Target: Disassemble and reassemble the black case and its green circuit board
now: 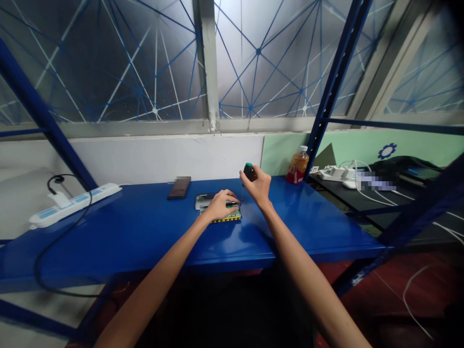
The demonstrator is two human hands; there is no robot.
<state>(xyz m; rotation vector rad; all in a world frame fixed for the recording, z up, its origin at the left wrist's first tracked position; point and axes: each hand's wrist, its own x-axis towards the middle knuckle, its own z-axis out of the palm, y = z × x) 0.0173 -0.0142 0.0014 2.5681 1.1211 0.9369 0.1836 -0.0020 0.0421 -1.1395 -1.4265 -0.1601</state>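
right hand [258, 182] clamped round a screwdriver with a green-and-black handle [248, 170], left hand [220, 206] over a flat green board with yellow-black edging [235, 213], can't tell if that one's gripping

- The right fingers [258, 173] clutch a green-topped screwdriver [248, 170], its thin shaft pointing down just beside the left fingers [229, 194].
- Under the left fingers I see a green board [235, 213], striped yellow and black along its near edge; a grey case [201, 200] peeks out leftward.
- Beyond the right fingers, rightward, a bottle [297, 167] stands on the blue surface [145, 232].
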